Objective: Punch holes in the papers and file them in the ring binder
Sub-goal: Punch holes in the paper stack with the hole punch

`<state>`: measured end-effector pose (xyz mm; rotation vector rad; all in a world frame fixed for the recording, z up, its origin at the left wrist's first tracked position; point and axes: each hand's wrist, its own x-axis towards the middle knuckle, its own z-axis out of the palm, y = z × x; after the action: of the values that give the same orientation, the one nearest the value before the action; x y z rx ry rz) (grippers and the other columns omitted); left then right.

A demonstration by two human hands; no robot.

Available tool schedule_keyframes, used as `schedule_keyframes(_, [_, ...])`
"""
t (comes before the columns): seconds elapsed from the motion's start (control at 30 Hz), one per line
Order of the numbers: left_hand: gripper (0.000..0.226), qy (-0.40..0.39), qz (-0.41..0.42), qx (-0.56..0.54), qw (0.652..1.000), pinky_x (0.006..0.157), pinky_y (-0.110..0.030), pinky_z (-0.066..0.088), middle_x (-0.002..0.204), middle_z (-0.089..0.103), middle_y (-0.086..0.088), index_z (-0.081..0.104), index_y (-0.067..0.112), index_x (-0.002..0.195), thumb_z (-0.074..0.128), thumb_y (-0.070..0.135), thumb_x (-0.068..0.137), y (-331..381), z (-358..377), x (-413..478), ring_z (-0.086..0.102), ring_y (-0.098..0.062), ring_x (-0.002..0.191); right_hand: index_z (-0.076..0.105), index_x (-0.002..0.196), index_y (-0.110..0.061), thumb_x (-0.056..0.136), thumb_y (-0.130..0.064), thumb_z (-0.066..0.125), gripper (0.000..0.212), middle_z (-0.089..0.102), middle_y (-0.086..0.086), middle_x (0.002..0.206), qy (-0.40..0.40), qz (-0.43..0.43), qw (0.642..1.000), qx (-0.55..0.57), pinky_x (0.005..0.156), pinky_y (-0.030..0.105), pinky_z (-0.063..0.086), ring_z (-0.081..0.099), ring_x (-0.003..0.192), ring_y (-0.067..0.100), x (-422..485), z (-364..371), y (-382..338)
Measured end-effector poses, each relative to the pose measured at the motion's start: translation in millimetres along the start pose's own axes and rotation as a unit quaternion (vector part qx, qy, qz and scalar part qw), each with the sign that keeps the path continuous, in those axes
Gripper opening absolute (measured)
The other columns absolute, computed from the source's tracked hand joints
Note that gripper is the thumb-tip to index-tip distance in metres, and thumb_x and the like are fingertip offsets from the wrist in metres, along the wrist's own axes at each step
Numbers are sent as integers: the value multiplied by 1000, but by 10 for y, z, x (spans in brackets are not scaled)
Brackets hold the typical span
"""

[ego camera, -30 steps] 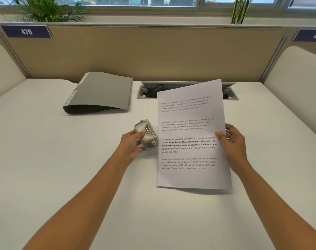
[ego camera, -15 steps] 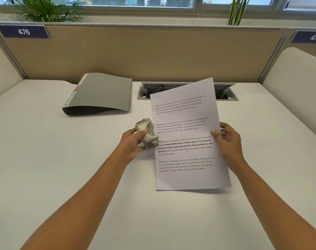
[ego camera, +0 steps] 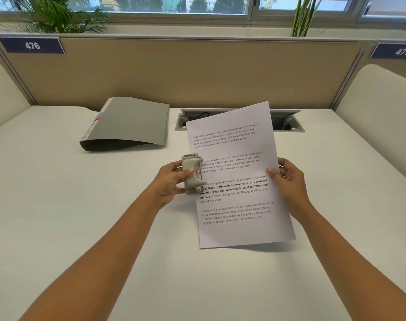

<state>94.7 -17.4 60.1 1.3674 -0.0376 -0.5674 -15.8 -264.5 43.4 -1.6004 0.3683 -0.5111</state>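
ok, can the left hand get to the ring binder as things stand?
Probably not right away: the left hand grips the hole punch. The desk between it and the closed ring binder looks bare.

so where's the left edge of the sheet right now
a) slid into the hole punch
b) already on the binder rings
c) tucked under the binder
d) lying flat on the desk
a: the left hand holds the hole punch with the sheet fed into its slot, while the right hand holds the opposite edge; the binder lies shut further back.
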Motion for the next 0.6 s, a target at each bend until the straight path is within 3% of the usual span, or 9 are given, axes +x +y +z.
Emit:
schedule_keyframes(0.2, [25,9,-12,12,1000,65,-39,51,93,61,-4,53,9,113,56,4,88,-5,16,3,61,-16,82,58,111,-14,90,-8,57,22,74,-10,76,-7,17,1000,11,68,30,56,67,64,9,-2,-10,58])
schedule_keyframes(0.43, [20,15,-48,30,998,65,-36,51,87,62,-5,55,8,108,58,8,88,-39,42,30,60,-17,77,60,94,-21,89,-3,55,19,73,-11,70,-1,52,998,36,59,22,56,66,59,4,-32,-16,141])
schedule_keyframes(0.6, [16,21,-61,42,997,68,-37,51,85,62,-6,56,8,104,58,10,88,-50,44,64,60,-17,76,59,98,-17,89,-3,56,17,73,-12,68,-3,67,997,35,58,21,56,66,57,4,-22,-33,181])
